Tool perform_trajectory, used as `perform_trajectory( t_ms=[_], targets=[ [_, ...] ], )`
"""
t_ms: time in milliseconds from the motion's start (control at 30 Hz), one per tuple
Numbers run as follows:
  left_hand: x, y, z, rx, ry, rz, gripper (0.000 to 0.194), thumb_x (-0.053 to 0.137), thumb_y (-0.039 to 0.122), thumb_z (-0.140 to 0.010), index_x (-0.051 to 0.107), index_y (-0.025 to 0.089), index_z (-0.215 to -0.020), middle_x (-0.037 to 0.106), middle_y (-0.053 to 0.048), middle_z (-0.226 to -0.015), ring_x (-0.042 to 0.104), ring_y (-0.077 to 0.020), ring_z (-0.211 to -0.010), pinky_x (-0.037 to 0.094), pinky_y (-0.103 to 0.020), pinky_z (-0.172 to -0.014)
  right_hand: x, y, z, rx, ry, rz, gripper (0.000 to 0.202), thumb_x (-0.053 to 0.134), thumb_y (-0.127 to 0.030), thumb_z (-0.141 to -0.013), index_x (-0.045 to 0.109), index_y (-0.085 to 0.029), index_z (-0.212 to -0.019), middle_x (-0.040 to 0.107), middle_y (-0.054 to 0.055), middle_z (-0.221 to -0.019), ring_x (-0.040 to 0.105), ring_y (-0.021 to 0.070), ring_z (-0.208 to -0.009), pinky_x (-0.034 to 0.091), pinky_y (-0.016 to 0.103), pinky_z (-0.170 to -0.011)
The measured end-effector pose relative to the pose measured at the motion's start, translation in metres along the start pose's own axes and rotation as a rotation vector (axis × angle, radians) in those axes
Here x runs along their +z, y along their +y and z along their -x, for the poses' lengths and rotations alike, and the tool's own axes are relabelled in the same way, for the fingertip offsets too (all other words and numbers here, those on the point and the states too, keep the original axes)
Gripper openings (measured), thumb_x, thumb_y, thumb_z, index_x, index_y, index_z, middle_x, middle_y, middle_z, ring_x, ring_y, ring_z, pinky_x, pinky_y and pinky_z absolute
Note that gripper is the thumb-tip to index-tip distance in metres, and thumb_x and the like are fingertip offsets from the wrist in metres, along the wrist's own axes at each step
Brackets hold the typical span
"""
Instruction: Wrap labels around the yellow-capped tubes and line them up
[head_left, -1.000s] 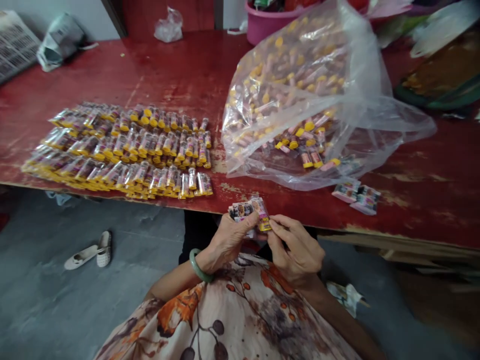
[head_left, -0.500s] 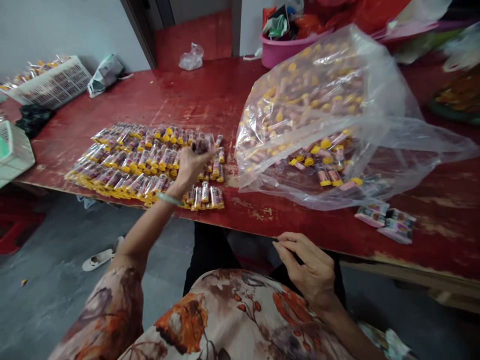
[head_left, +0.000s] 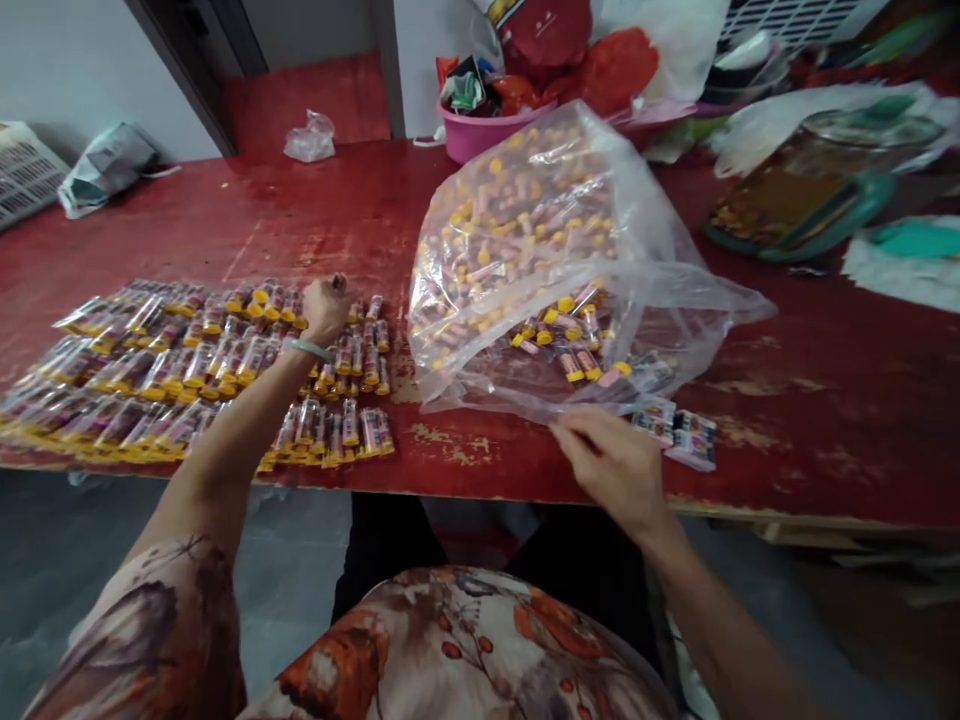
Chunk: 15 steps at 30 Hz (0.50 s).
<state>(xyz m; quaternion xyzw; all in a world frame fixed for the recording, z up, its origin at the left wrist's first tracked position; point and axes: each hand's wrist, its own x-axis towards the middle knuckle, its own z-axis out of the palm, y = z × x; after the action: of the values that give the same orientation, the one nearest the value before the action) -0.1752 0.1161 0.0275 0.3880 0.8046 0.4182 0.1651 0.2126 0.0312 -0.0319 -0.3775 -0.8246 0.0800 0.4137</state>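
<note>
My left hand, with a bracelet on its wrist, is over the back rows of small clear tubes with yellow caps. Its fingers are curled and turned away, so whatever they hold is hidden. At the front edge of a large clear plastic bag, my right hand is closed, thumb and fingers pinched on the film. More yellow-capped tubes fill the bag and show at its mouth. Right of that hand lie small printed packets.
Everything rests on a worn red table. Behind the bag stands a pink basin with odds and ends. A jug with brown contents is at the right. A crumpled clear bag and a grey-white bag lie toward the back left.
The view has swung to the right. My right hand has risen from above my lap to the bag's front edge. The left hand remains over the tube rows, its fingers now more curled.
</note>
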Motion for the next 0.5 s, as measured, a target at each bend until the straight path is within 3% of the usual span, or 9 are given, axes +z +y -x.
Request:
perform_trajectory(
  t_ms=[67, 100, 167, 300, 400, 500],
  targets=[
    [-0.007, 0.010, 0.027, -0.005, -0.029, 0.284, 0.020, 0.066, 0.024, -0.075, 0.051, 0.017, -0.064, 0.051, 0.000, -0.062, 0.049, -0.0137, -0.065, 0.039, -0.024, -0.058, 0.017, 0.026, -0.034, 0.101, -0.116, 0.220, 0.019, 0.049, -0.018, -0.089, 0.064, -0.018, -0.076, 0.068, 0.006, -0.080, 0.064, 0.0192, -0.079, 0.049, 0.033, -0.076],
    [-0.011, 0.016, 0.045, -0.043, -0.101, 0.465, 0.015, 0.063, 0.025, -0.078, 0.055, 0.016, -0.069, 0.054, 0.000, -0.064, 0.048, -0.0118, -0.059, 0.039, -0.023, -0.054, 0.027, 0.037, -0.050, 0.156, -0.245, 0.328, 0.020, 0.046, -0.016, -0.088, 0.066, -0.016, -0.085, 0.069, 0.009, -0.091, 0.064, 0.0212, -0.086, 0.048, 0.034, -0.078],
    [-0.018, 0.025, 0.088, -0.173, -0.301, 0.733, 0.009, 0.059, 0.021, -0.080, 0.061, 0.014, -0.076, 0.060, -0.003, -0.070, 0.054, -0.0109, -0.058, 0.044, -0.022, -0.054, 0.050, 0.053, -0.077, 0.202, -0.342, 0.377, 0.023, 0.046, -0.013, -0.084, 0.067, -0.012, -0.093, 0.068, 0.014, -0.097, 0.063, 0.0249, -0.087, 0.045, 0.035, -0.074],
    [-0.021, 0.034, 0.171, -0.375, -0.549, 0.900, 0.017, 0.072, 0.018, -0.073, 0.068, 0.010, -0.087, 0.068, -0.008, -0.076, 0.065, -0.0168, -0.065, 0.055, -0.029, -0.063, 0.073, 0.063, -0.098, 0.230, -0.434, 0.393, 0.031, 0.050, -0.012, -0.077, 0.065, -0.007, -0.104, 0.065, 0.020, -0.102, 0.061, 0.0279, -0.085, 0.042, 0.036, -0.071],
    [-0.009, 0.031, 0.209, -0.395, -0.577, 0.991, 0.030, 0.083, 0.023, -0.067, 0.069, 0.012, -0.092, 0.070, -0.006, -0.079, 0.067, -0.0179, -0.067, 0.057, -0.030, -0.064, 0.058, 0.054, -0.083, 0.275, -0.305, 0.317, 0.040, 0.054, -0.018, -0.073, 0.062, -0.010, -0.111, 0.064, 0.018, -0.107, 0.061, 0.0282, -0.086, 0.044, 0.039, -0.073],
    [0.009, 0.024, 0.227, -0.424, -0.539, 1.075, 0.032, 0.086, 0.021, -0.062, 0.070, 0.015, -0.089, 0.069, -0.001, -0.078, 0.066, -0.0156, -0.066, 0.058, -0.030, -0.062, 0.025, 0.030, -0.050, 0.346, -0.055, -0.152, 0.020, 0.059, -0.023, -0.071, 0.064, -0.017, -0.088, 0.065, 0.007, -0.084, 0.060, 0.0215, -0.074, 0.047, 0.035, -0.068]
  ],
)
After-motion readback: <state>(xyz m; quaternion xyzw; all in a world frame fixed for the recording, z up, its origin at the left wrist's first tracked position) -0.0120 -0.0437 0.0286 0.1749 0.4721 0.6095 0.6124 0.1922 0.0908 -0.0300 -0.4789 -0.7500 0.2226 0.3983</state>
